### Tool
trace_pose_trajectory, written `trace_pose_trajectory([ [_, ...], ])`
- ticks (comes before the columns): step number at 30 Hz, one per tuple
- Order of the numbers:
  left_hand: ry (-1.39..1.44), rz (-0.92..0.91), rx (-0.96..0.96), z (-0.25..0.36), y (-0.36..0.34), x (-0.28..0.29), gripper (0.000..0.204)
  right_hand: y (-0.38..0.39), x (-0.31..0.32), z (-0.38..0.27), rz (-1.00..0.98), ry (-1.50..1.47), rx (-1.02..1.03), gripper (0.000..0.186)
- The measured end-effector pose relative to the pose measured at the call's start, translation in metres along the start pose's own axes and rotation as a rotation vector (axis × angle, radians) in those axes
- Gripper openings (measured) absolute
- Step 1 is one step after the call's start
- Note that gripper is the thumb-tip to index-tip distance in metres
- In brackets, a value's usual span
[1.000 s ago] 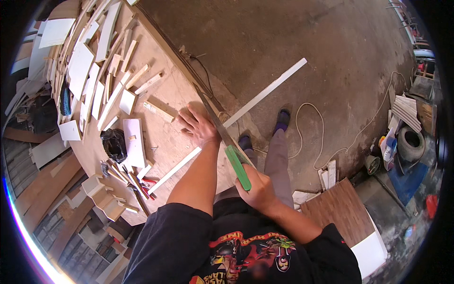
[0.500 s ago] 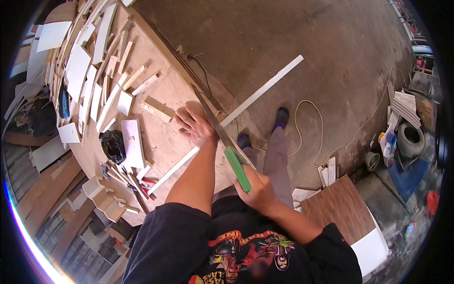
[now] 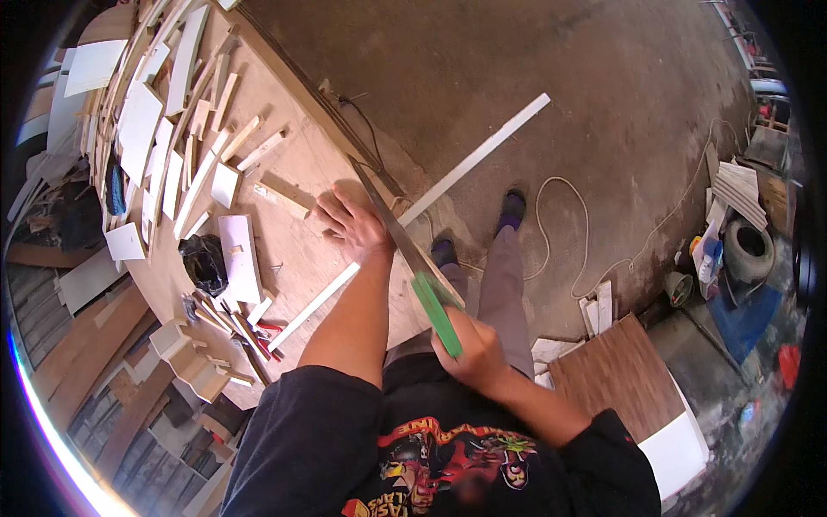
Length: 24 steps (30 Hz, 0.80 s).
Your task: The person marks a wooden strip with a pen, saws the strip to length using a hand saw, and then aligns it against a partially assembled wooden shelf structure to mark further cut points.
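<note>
A long white wooden strip lies slantwise across the workbench, its far part jutting out past the bench edge over the floor. My left hand rests on the bench with its fingers spread, and its wrist covers part of the strip. My right hand is closed round the green handle of a handsaw. The saw's blade runs along the bench edge and crosses the strip just right of my left hand. Where the teeth meet the wood is hidden from view.
Wood offcuts, a black plastic bag and several hand tools crowd the plywood workbench on the left. A pale cord curves over the concrete floor. Boards and a tire stand at the right.
My right hand and the saw have shifted slightly back toward me. My left hand keeps its place by the strip.
</note>
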<state>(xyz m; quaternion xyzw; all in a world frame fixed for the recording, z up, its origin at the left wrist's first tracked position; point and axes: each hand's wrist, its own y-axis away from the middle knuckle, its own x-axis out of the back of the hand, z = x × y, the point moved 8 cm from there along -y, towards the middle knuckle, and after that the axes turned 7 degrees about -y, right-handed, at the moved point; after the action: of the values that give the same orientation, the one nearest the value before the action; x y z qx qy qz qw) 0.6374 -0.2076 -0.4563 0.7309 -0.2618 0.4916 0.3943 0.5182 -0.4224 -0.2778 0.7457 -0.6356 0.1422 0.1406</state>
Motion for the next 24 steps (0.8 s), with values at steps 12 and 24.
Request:
trace_pose_trajectory([
  [12,-0.057,0.132,-0.002,-0.001,0.002,-0.003,0.072,-0.022,-0.010,0.008,0.023,-0.067,-0.029,0.033],
  [24,0.002,0.050,0.009,-0.001,0.006,0.001,0.076,-0.002,0.000,0.001,0.015,-0.053,-0.027,0.034],
])
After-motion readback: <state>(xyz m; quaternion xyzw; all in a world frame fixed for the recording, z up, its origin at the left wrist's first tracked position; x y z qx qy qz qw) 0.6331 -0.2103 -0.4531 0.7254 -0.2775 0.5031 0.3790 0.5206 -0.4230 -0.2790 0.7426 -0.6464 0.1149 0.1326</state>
